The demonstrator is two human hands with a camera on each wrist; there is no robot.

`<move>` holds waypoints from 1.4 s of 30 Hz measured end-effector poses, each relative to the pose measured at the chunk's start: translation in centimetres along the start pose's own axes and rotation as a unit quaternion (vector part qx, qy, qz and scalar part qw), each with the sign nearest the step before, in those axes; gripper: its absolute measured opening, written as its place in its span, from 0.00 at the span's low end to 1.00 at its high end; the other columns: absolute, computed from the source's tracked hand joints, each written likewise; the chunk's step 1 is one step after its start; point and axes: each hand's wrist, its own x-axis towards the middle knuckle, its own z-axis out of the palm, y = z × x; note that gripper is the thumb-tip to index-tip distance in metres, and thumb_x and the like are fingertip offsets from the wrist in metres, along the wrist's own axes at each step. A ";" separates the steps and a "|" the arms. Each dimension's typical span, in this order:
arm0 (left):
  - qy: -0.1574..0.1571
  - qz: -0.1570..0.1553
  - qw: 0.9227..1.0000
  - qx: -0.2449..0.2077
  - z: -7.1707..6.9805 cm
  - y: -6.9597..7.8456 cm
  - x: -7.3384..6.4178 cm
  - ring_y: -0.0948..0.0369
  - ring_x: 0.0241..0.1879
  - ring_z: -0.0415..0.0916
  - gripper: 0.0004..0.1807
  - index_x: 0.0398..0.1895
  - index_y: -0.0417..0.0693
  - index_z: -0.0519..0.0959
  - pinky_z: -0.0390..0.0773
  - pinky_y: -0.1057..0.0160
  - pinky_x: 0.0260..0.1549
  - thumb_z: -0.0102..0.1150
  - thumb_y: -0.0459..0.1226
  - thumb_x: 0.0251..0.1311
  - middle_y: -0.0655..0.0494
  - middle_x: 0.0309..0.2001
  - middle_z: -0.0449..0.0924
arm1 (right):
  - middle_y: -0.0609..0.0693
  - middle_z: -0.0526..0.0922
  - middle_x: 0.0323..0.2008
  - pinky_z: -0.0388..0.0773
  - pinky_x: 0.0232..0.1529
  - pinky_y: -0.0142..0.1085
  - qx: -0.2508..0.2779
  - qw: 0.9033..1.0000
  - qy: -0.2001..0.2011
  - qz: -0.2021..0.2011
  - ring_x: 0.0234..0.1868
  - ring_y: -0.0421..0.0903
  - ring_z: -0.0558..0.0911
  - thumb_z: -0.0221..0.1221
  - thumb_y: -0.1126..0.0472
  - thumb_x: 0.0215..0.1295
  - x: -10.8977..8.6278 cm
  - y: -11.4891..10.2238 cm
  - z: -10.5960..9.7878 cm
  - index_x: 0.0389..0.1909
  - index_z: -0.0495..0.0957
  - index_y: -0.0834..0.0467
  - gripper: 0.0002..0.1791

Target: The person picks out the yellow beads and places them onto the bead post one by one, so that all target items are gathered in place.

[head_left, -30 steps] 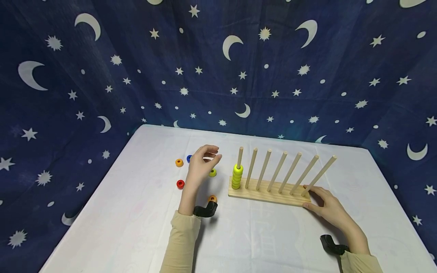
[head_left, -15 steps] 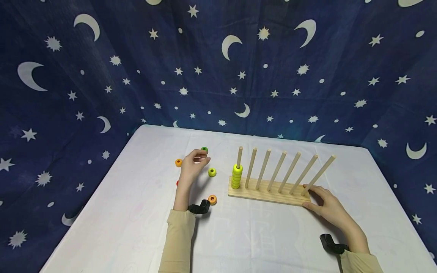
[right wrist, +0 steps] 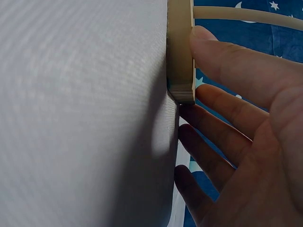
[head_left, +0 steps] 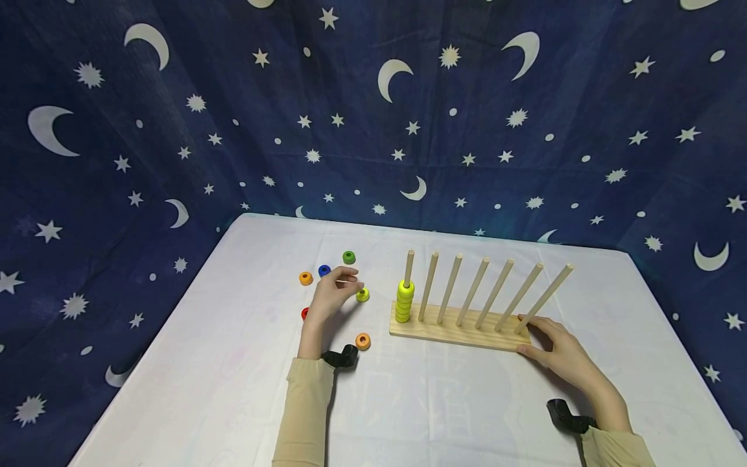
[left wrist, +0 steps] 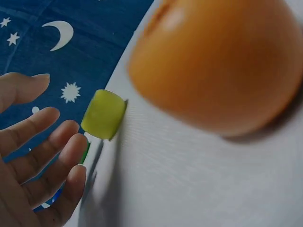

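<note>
My left hand (head_left: pixel 331 299) hovers over the table with nothing in its fingers, thumb and fingers apart. Its fingertips overlap a loose yellow bead (head_left: pixel 362 295) in the head view; in the left wrist view that bead (left wrist: pixel 104 115) stands just beyond the fingers. On the right, a wooden peg rack (head_left: pixel 461 332) has several upright pegs, and yellow beads (head_left: pixel 404 303) are stacked on its leftmost one. My right hand (head_left: pixel 557 353) holds the rack's right end, thumb at the front edge. The right wrist view has the thumb against the wooden base (right wrist: pixel 181 52), with fingertips near its corner.
Loose beads lie around my left hand: green (head_left: pixel 349 257), blue (head_left: pixel 324 270), orange (head_left: pixel 306 278) and a partly hidden red one (head_left: pixel 305 313). Another orange bead (head_left: pixel 363 341) sits near the left wrist. A starry curtain (head_left: pixel 373 130) hangs behind the white table (head_left: pixel 204 350).
My left hand has moved left from beside the rack, then slightly down toward the yellow bead. The green and blue beads now show fully. My right hand and the rack stay put.
</note>
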 end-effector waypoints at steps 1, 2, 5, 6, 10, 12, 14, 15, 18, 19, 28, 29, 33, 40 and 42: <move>-0.005 0.000 1.000 0.001 0.1 -0.1 0.0 0.52 0.44 0.81 0.21 0.53 0.41 0.78 0.79 0.60 0.43 0.65 0.36 0.55 0.45 0.45 0.83 | 0.68 0.72 0.60 0.60 0.58 0.67 0.001 1.000 0.000 0.000 0.63 0.70 0.65 0.67 0.52 0.56 0.0 0.0 0.0 0.62 0.70 0.63 0.35; -0.010 0.000 1.000 0.001 0.1 -0.2 0.1 0.52 0.44 0.81 0.21 0.53 0.41 0.78 0.79 0.60 0.43 0.66 0.36 0.55 0.44 0.45 0.83 | 0.67 0.72 0.60 0.60 0.58 0.67 0.001 1.000 0.001 -0.001 0.63 0.70 0.65 0.67 0.52 0.56 0.0 0.0 0.0 0.62 0.70 0.63 0.35; -0.022 -0.005 1.000 0.003 0.2 -0.5 0.1 0.53 0.45 0.80 0.22 0.53 0.42 0.78 0.78 0.63 0.42 0.67 0.35 0.53 0.44 0.45 0.82 | 0.67 0.72 0.60 0.59 0.58 0.67 0.002 1.000 0.001 -0.001 0.63 0.70 0.65 0.67 0.52 0.56 0.1 0.0 0.0 0.62 0.70 0.63 0.35; -0.024 -0.009 1.000 0.004 0.2 -0.5 0.1 0.54 0.45 0.80 0.22 0.53 0.42 0.78 0.78 0.64 0.41 0.67 0.35 0.53 0.45 0.46 0.82 | 0.67 0.72 0.60 0.59 0.58 0.67 0.003 1.000 0.001 -0.001 0.63 0.70 0.65 0.67 0.52 0.56 0.1 0.1 0.0 0.62 0.70 0.63 0.35; -0.034 -0.015 0.999 0.011 0.2 -0.7 0.1 0.56 0.45 0.78 0.23 0.54 0.44 0.78 0.75 0.67 0.40 0.68 0.35 0.52 0.46 0.47 0.82 | 0.67 0.72 0.60 0.59 0.58 0.67 0.006 1.000 0.000 0.000 0.63 0.70 0.64 0.68 0.51 0.56 0.1 0.1 0.1 0.62 0.70 0.63 0.35; -0.042 -0.017 0.999 0.014 0.2 -0.8 0.1 0.56 0.45 0.77 0.24 0.54 0.44 0.78 0.74 0.67 0.40 0.69 0.35 0.51 0.47 0.46 0.82 | 0.67 0.72 0.60 0.59 0.58 0.67 0.008 1.000 0.002 -0.002 0.63 0.70 0.64 0.68 0.52 0.55 0.0 0.1 0.1 0.62 0.70 0.63 0.35; -0.049 -0.013 0.998 0.023 0.3 -1.0 0.2 0.57 0.45 0.76 0.24 0.54 0.44 0.78 0.74 0.66 0.41 0.69 0.34 0.51 0.47 0.47 0.81 | 0.67 0.72 0.60 0.59 0.58 0.67 0.007 1.000 0.003 -0.001 0.63 0.71 0.64 0.68 0.52 0.55 0.0 0.1 0.1 0.62 0.70 0.63 0.35; -0.051 -0.011 0.998 0.027 0.3 -1.1 0.2 0.57 0.45 0.76 0.24 0.54 0.44 0.78 0.74 0.65 0.42 0.69 0.34 0.51 0.48 0.47 0.81 | 0.68 0.72 0.60 0.59 0.58 0.68 0.007 1.000 0.002 0.000 0.63 0.71 0.64 0.68 0.51 0.56 0.0 0.1 0.1 0.62 0.70 0.63 0.35; -0.059 0.002 0.997 0.040 0.3 -1.3 0.2 0.56 0.46 0.75 0.23 0.53 0.44 0.79 0.74 0.62 0.46 0.69 0.32 0.50 0.47 0.47 0.80 | 0.68 0.71 0.61 0.59 0.58 0.68 0.006 1.000 -0.002 0.003 0.63 0.71 0.64 0.67 0.51 0.56 0.0 0.1 0.1 0.62 0.69 0.63 0.36; -0.061 0.007 0.997 0.044 0.3 -1.3 0.2 0.56 0.46 0.75 0.23 0.53 0.43 0.79 0.74 0.61 0.47 0.69 0.32 0.50 0.47 0.48 0.80 | 0.68 0.71 0.61 0.59 0.58 0.68 0.006 1.000 -0.003 0.004 0.63 0.71 0.64 0.67 0.51 0.56 0.0 0.1 0.1 0.62 0.69 0.63 0.36; -0.075 0.033 0.995 0.057 0.4 -1.6 0.3 0.54 0.47 0.73 0.23 0.51 0.43 0.81 0.75 0.55 0.52 0.68 0.27 0.48 0.47 0.46 0.77 | 0.68 0.71 0.60 0.59 0.58 0.67 0.008 1.000 0.001 0.000 0.63 0.71 0.65 0.68 0.52 0.56 0.0 0.0 0.1 0.62 0.70 0.63 0.35; -0.075 0.033 0.995 0.056 0.4 -1.6 0.3 0.54 0.47 0.73 0.23 0.51 0.43 0.81 0.75 0.54 0.52 0.68 0.27 0.48 0.47 0.46 0.77 | 0.68 0.71 0.60 0.59 0.58 0.67 0.008 1.000 0.001 0.001 0.63 0.71 0.65 0.68 0.52 0.56 0.0 0.0 0.1 0.61 0.70 0.63 0.35; -0.071 0.029 0.995 0.059 0.5 -1.6 0.2 0.55 0.47 0.73 0.22 0.50 0.44 0.81 0.75 0.54 0.52 0.68 0.27 0.49 0.47 0.46 0.76 | 0.69 0.71 0.61 0.59 0.58 0.67 0.009 1.000 -0.003 0.005 0.63 0.71 0.64 0.67 0.51 0.56 0.0 0.0 0.1 0.62 0.70 0.63 0.35; -0.065 0.020 0.995 0.067 0.6 -1.7 0.2 0.55 0.47 0.73 0.20 0.49 0.46 0.82 0.74 0.55 0.52 0.67 0.28 0.50 0.48 0.46 0.75 | 0.69 0.71 0.61 0.59 0.58 0.67 0.007 1.000 -0.003 0.005 0.63 0.71 0.64 0.67 0.51 0.56 0.0 0.0 0.1 0.62 0.70 0.63 0.35; -0.063 0.019 0.995 0.070 0.6 -1.7 0.2 0.55 0.47 0.72 0.20 0.49 0.46 0.82 0.74 0.55 0.52 0.67 0.29 0.50 0.49 0.46 0.75 | 0.69 0.71 0.61 0.59 0.58 0.67 0.007 1.000 -0.004 0.006 0.63 0.71 0.64 0.67 0.51 0.56 0.0 0.0 0.1 0.62 0.70 0.63 0.35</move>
